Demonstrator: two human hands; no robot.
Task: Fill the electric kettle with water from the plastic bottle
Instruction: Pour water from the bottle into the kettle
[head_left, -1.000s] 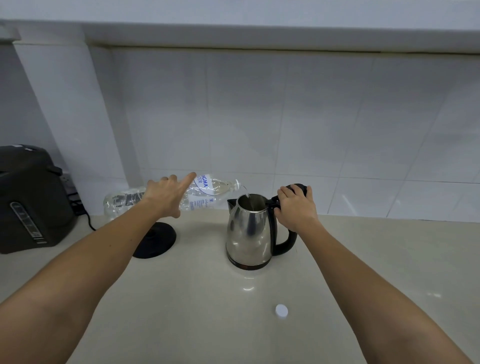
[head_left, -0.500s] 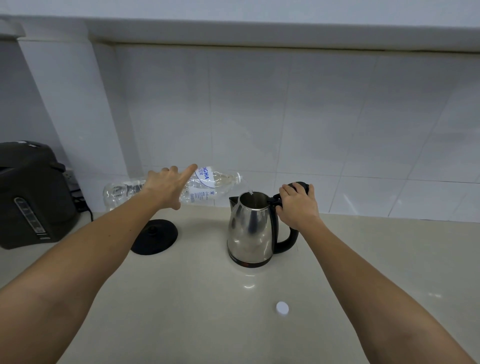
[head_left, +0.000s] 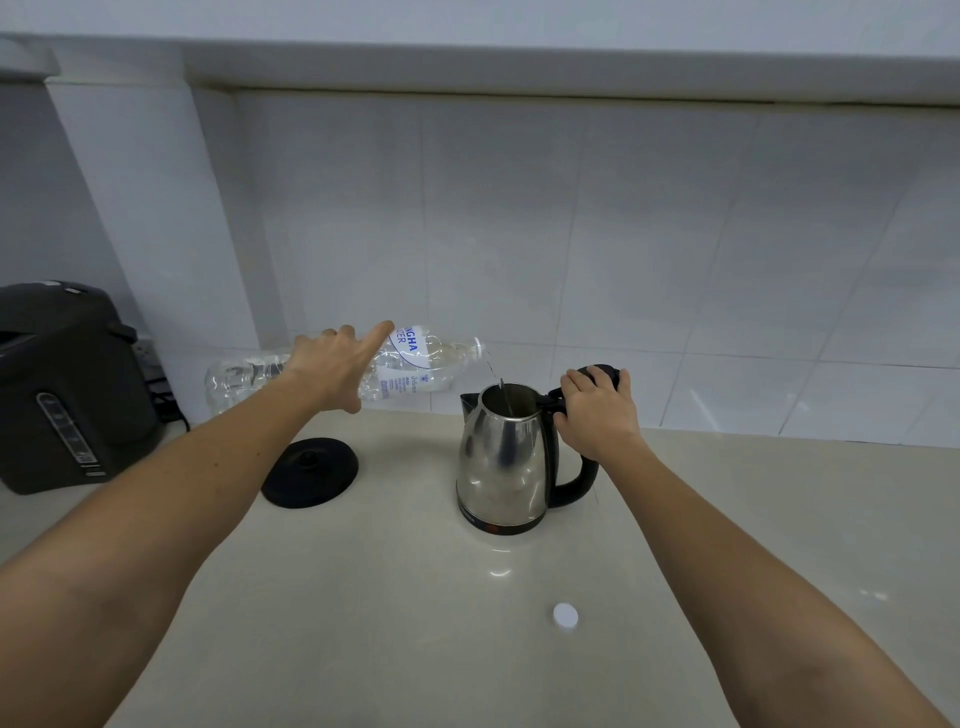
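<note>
Beige countertop (head_left: 363, 597), white tiled wall (head_left: 623, 234) behind. Landmark: steel electric kettle (head_left: 501, 462), upright on counter, lid open. White bottle cap (head_left: 565, 616) nearer than kettle, slightly right, apart from it. Black round base (head_left: 310, 471) left of kettle, not touching. Right hand (head_left: 597, 410) at kettle's top rear, fingers curled over black lid and handle top. Left hand (head_left: 332, 366) left of kettle, wrapped round plastic bottle (head_left: 415, 364), index finger extended along it; bottle near-horizontal, mouth just above kettle opening, thin stream falling in. Dark water dispenser (head_left: 67, 384) far left of kettle, against wall.
</note>
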